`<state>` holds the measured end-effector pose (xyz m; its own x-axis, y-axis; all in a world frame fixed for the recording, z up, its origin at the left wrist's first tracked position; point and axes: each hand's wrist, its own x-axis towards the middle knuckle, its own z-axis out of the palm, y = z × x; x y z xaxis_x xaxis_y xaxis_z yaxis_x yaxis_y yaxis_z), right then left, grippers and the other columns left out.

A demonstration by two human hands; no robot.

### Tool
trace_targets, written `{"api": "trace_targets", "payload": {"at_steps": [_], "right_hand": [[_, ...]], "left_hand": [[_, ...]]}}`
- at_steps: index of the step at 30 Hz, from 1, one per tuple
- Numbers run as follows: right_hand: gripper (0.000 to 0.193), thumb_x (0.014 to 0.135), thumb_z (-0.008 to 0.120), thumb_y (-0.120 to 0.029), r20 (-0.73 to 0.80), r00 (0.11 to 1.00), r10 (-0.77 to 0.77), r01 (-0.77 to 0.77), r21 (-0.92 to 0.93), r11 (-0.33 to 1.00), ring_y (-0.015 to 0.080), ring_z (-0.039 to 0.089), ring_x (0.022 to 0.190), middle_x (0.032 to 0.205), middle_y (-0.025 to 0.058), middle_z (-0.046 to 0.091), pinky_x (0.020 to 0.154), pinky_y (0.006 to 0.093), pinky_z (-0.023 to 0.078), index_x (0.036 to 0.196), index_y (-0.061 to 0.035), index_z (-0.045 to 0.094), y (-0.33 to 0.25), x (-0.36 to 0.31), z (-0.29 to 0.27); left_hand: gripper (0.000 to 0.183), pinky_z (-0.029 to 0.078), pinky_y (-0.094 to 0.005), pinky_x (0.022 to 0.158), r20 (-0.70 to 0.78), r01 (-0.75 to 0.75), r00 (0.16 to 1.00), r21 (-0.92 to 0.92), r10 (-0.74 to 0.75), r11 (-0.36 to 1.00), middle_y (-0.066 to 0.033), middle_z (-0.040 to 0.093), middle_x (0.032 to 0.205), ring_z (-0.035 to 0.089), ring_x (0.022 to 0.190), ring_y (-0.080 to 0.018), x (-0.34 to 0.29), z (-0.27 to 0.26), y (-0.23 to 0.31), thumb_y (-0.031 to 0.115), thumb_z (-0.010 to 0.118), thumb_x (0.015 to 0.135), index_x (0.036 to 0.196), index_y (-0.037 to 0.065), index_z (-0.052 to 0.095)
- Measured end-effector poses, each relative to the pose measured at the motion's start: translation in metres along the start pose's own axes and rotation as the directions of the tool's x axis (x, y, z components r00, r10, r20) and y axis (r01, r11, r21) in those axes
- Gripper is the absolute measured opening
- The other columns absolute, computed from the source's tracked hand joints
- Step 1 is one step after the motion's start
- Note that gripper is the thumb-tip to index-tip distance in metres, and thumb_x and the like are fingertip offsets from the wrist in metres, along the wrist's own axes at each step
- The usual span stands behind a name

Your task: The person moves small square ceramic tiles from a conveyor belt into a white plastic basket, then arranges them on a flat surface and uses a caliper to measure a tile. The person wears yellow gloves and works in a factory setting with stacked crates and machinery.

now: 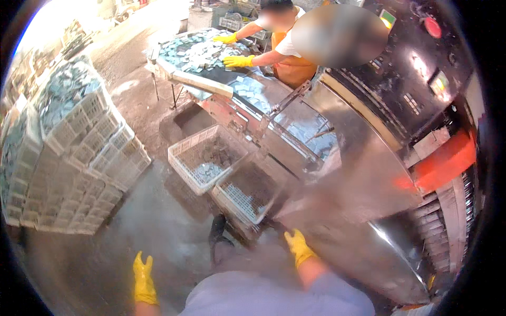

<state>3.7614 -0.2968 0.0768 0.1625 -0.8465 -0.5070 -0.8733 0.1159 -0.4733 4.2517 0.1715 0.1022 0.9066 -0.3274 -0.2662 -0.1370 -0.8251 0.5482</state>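
Both of my hands wear yellow rubber gloves and hold nothing. My left hand (143,278) hangs at the lower left above the wet floor, its fingers parted. My right hand (298,246) is lower right of centre, fingers apart, nearest to a white plastic crate (240,206) on the floor. That crate has dark residue and a few light pieces inside. Beside it, farther left, a second white crate (182,169) holds a small heap of light blue-grey pieces. Neither hand touches a crate.
Stacked white crates (79,126) full of pale blue tiles stand at the left. Ahead, a co-worker in yellow gloves and an orange apron (295,69) spreads both hands over tiles on a table (203,81). A machine with a conveyor (305,126) runs to the right, near an orange-red part (443,163).
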Motion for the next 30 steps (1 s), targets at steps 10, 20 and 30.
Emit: {"api": "trace_targets", "payload": {"at_steps": [10,20,30], "right_hand": [[0.081,0.099,0.068,-0.049,-0.325,0.93,-0.169,0.279,0.329,0.902,0.0357,0.05,0.144,0.155,0.0221,0.054,0.12,0.043,0.038,0.158,-0.0007,0.04,-0.213,0.22,-0.022],[0.091,0.088,0.08,-0.056,-0.29,0.887,0.359,0.014,0.795,0.607,0.0271,0.063,0.121,0.144,0.0183,0.062,0.095,0.0426,0.054,0.157,-0.0083,0.046,-0.42,0.413,-0.118],[0.045,0.088,0.073,-0.037,-0.481,0.697,0.531,-0.246,0.536,0.808,0.0405,0.071,0.091,0.099,0.0222,0.073,0.08,0.0506,0.054,0.113,-0.0013,0.066,-0.463,0.452,-0.091]], "left_hand": [[0.067,0.057,-0.0495,0.092,0.257,0.395,0.835,0.334,-0.486,0.856,-0.0264,0.068,0.129,0.07,0.111,-0.0397,0.018,-0.002,-0.056,0.036,0.079,0.085,0.133,-0.007,0.063],[0.067,0.057,-0.0488,0.091,0.193,0.41,0.865,0.26,-0.463,0.874,-0.0282,0.068,0.125,0.07,0.107,-0.0404,0.166,-0.022,0.087,0.036,0.08,0.084,0.132,-0.009,0.062],[0.066,0.042,-0.0448,0.116,0.18,-0.658,0.747,0.063,0.639,0.751,-0.0269,0.056,0.15,0.054,0.14,-0.0408,0.535,0.06,0.456,0.024,0.076,0.093,0.149,-0.004,0.052]]}}
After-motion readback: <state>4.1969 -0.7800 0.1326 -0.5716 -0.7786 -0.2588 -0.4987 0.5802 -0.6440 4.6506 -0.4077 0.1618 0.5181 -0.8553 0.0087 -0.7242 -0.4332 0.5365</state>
